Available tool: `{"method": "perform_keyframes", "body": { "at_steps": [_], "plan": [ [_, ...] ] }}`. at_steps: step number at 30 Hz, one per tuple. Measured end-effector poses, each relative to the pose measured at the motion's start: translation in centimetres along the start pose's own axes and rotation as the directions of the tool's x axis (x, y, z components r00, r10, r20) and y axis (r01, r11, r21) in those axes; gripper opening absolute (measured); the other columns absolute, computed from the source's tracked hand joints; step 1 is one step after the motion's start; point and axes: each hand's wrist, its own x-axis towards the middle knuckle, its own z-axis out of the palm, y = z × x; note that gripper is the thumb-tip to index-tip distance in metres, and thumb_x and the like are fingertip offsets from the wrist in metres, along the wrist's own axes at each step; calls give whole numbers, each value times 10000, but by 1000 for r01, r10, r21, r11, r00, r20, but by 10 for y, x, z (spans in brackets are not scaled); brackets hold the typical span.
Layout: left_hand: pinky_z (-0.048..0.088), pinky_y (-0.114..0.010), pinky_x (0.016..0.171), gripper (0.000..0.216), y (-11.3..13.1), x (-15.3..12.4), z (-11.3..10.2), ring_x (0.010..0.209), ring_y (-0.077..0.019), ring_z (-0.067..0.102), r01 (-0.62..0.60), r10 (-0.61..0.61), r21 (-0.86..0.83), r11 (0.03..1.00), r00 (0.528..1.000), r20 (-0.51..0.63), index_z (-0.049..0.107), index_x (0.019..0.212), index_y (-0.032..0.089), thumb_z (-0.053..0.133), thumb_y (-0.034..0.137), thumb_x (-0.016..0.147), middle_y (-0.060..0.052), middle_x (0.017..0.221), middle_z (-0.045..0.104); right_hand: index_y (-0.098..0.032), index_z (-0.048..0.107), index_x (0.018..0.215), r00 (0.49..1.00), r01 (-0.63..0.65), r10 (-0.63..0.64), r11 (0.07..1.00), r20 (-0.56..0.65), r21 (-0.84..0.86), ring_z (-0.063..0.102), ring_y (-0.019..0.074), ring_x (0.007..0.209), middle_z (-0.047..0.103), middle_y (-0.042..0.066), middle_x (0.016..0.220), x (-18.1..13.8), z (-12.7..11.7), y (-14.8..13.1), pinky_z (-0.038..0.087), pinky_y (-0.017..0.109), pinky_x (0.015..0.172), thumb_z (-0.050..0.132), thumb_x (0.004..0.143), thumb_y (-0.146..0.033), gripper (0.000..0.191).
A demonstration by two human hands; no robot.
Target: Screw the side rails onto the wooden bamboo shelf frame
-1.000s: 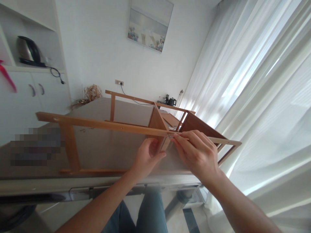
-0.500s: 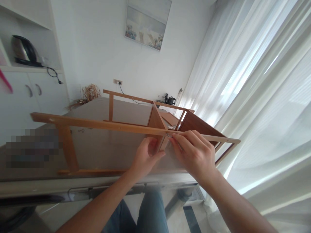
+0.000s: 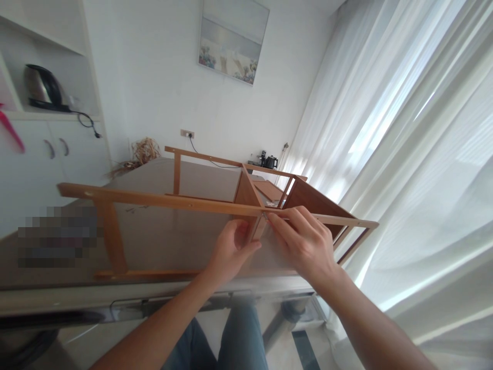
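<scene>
A wooden shelf frame (image 3: 215, 206) lies on its side across the grey-topped table, with its near rail running left to right in front of me. My left hand (image 3: 231, 246) is closed round the near end of the middle shelf board (image 3: 259, 228), thumb on the front edge and fingers behind it. Just right of that joint, my right hand (image 3: 304, 241) pinches a small metal piece (image 3: 264, 216) against the rail. It is too small to tell its kind, and the fingers partly cover it.
Another board (image 3: 323, 198) spans the frame at the right. A loose wooden panel (image 3: 269, 190) lies on the table (image 3: 162, 234) beyond the middle board. Black appliances (image 3: 269, 162) stand at the back, dried stalks (image 3: 144, 150) at the far left. White curtains (image 3: 416, 195) hang close on the right.
My right hand has shifted slightly left and its fingertips have turned a little at the joint. My left hand keeps its grip on the board. The camera view has tilted slightly.
</scene>
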Motion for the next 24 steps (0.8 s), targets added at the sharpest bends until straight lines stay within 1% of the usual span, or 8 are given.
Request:
{"method": "perform_keyframes", "body": {
  "at_steps": [5, 8, 11, 13, 16, 20, 22, 24],
  "plan": [
    [505, -353, 874, 412, 1, 1, 0, 996, -214, 660, -5, 4, 20, 1000, 1000, 15, 597, 1137, 205, 803, 355, 813, -52, 1116, 679, -148, 705, 1056, 994, 110, -109, 981, -13, 160, 648, 174, 799, 732, 77, 922, 5, 1, 16, 512, 271, 626, 565, 961, -50, 195],
    [511, -355, 886, 418, 2, 1, 0, 1005, -211, 661, -3, 2, 42, 999, 1000, 26, 585, 1155, 206, 790, 355, 823, -53, 1127, 677, -135, 698, 1037, 994, 105, -111, 963, 11, 246, 669, 170, 789, 739, 88, 946, 9, -5, 18, 537, 285, 661, 566, 975, -67, 161],
    [517, -362, 893, 425, 2, -4, -6, 1051, -222, 652, -12, 5, 143, 990, 999, 52, 568, 1187, 210, 758, 379, 847, -64, 1162, 666, -148, 704, 1033, 1000, -4, -2, 937, 17, 350, 683, 175, 821, 740, 83, 962, 0, -14, 14, 546, 297, 706, 617, 970, -91, 121],
    [513, -379, 914, 414, 2, -14, -18, 1096, -238, 636, -54, 29, 277, 959, 995, 93, 560, 1199, 212, 729, 393, 867, -72, 1186, 648, -171, 712, 1051, 990, -135, 139, 889, 24, 438, 685, 175, 853, 733, 71, 971, -17, -19, 8, 549, 294, 732, 649, 959, -98, 133],
    [493, -416, 937, 342, -1, -34, -44, 1117, -268, 617, -170, 46, 519, 838, 969, 243, 580, 1173, 217, 678, 404, 903, -78, 1190, 624, -201, 720, 1053, 923, -363, 367, 735, 114, 572, 693, 165, 858, 734, 50, 958, -60, -17, -12, 554, 274, 721, 658, 957, -105, 150],
    [479, -391, 856, 197, -9, -54, -68, 1009, -249, 623, -293, -44, 689, 663, 904, 426, 638, 1100, 230, 564, 378, 994, -65, 1140, 622, -231, 738, 985, 835, -532, 481, 579, 268, 618, 711, 158, 807, 753, 19, 895, -115, 1, -53, 559, 265, 714, 658, 973, -152, 112],
    [465, -371, 840, 193, -13, -55, -72, 990, -236, 618, -336, -71, 718, 610, 879, 472, 651, 1046, 228, 498, 346, 1035, -52, 1078, 634, -236, 742, 976, 800, -579, 514, 524, 310, 624, 715, 164, 815, 753, 15, 888, -132, 14, -74, 564, 270, 735, 654, 979, -171, 110],
    [450, -358, 823, 226, -16, -54, -71, 988, -233, 616, -380, -80, 741, 554, 861, 502, 648, 992, 223, 461, 332, 1056, -39, 1017, 648, -236, 743, 995, 785, -595, 533, 507, 316, 623, 715, 172, 838, 751, 24, 907, -140, 25, -91, 569, 282, 758, 639, 987, -172, 123]
  ]
}}
